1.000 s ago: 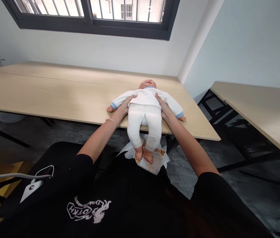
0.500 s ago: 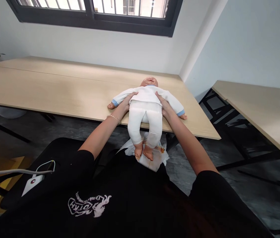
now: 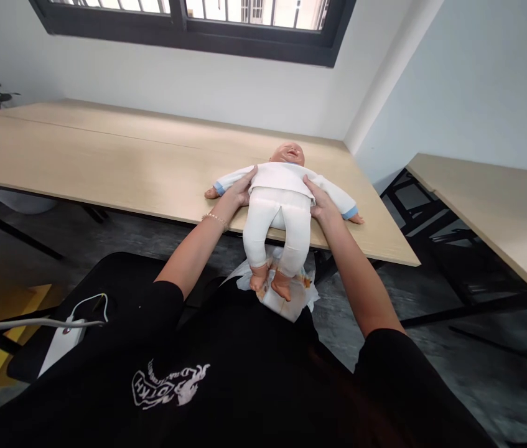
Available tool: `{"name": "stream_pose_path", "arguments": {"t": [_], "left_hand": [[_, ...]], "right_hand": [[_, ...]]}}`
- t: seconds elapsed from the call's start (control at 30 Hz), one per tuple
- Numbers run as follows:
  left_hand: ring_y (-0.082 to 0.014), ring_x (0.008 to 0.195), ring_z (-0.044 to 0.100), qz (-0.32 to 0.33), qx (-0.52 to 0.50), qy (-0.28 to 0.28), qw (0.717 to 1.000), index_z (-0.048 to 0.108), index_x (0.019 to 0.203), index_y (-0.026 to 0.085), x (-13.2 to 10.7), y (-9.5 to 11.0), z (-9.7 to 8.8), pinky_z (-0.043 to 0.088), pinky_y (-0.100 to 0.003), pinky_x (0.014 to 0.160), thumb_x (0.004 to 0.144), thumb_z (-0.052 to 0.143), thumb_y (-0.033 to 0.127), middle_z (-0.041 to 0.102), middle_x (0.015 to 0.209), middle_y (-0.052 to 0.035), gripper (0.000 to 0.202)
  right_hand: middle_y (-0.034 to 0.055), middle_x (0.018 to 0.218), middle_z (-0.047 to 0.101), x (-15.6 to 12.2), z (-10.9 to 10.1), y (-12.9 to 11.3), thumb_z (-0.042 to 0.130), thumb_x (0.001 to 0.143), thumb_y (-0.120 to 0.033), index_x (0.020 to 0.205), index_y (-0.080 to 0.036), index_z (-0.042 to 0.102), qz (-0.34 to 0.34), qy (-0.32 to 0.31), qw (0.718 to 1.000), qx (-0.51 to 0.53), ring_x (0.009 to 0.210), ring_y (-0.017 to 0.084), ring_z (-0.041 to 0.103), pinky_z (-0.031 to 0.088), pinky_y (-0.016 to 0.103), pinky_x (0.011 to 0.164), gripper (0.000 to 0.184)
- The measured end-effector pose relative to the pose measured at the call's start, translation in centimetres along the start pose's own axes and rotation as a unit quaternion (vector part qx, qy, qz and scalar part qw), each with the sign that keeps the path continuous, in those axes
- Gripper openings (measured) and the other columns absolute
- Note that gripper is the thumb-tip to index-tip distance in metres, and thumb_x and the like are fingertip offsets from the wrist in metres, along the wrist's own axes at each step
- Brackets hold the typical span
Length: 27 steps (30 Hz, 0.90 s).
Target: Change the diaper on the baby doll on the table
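Baby doll: we find the baby doll point(image 3: 282, 177) on its back on the wooden counter point(image 3: 127, 155), at the front edge, head toward the wall, arms spread.
Doll's clothing: we note a white top with blue cuffs and white trousers point(image 3: 257, 227); the legs hang over the edge.
Left hand: we see the left hand point(image 3: 243, 188) curved around the doll's side, thumb on the top; the fingertips are hidden.
Right hand: we observe the right hand point(image 3: 318, 196) closed likewise about the opposite side, thumb on the top, other fingers partly hidden.
Lap: we record a crumpled white sheet point(image 3: 286, 308) with orange-brown stains beneath the doll's feet; we cannot tell whether they touch.
Chair: we see a white device point(image 3: 63, 341) with a cable on the black chair point(image 3: 123, 274).
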State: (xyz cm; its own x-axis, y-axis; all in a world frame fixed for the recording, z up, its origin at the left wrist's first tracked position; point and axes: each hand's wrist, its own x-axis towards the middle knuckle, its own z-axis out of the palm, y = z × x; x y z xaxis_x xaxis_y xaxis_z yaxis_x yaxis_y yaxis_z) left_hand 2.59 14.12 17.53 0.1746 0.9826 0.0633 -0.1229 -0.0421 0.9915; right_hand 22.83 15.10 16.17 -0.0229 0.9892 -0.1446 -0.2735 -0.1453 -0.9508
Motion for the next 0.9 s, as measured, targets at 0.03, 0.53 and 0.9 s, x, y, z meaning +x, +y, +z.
{"name": "stream_pose_path", "arguments": {"t": [0.03, 0.53, 0.9], "left_hand": [[-0.0173, 0.099, 0.069, -0.057, -0.044, -0.019, 0.997, 0.063, 0.098, 0.008, 0.7, 0.0, -0.3, 0.055, -0.036, 0.104, 0.113, 0.037, 0.047, 0.075, 0.083, -0.0067, 0.049], [-0.0172, 0.097, 0.068, 0.141, 0.069, 0.194, 0.968, 0.062, 0.095, 0.019, -12.8, -4.8, -1.3, 0.056, -0.025, 0.087, 0.093, 0.072, 0.045, 0.070, 0.099, -0.0053, 0.028], [-0.0311, 0.109, 0.071, 0.010, 0.192, 0.001, 0.981, 0.065, 0.117, 0.016, -16.1, -9.3, -1.2, 0.055, -0.038, 0.096, 0.084, 0.072, 0.065, 0.076, 0.117, -0.0124, 0.060]], "right_hand": [[0.0043, 0.100, 0.078, -0.2, -0.2, 0.2, 0.048, 0.111, -0.035, 0.121, -0.010, 0.062, -0.002, 0.001, 1.000, 0.017, 0.104, 0.014, 0.071, 0.052, 0.034, 0.111, 0.031], [0.0150, 0.123, 0.070, -15.2, -0.2, 7.9, 0.065, 0.087, -0.062, 0.110, -0.020, 0.058, -0.199, 0.200, 0.950, -0.134, 0.117, 0.028, 0.068, 0.054, 0.048, 0.111, 0.048], [0.0160, 0.157, 0.047, -16.5, -0.6, 8.0, 0.074, 0.087, -0.050, 0.156, -0.024, 0.035, -0.231, 0.078, 0.908, -0.341, 0.141, 0.033, 0.050, 0.047, 0.053, 0.117, 0.084]]}}
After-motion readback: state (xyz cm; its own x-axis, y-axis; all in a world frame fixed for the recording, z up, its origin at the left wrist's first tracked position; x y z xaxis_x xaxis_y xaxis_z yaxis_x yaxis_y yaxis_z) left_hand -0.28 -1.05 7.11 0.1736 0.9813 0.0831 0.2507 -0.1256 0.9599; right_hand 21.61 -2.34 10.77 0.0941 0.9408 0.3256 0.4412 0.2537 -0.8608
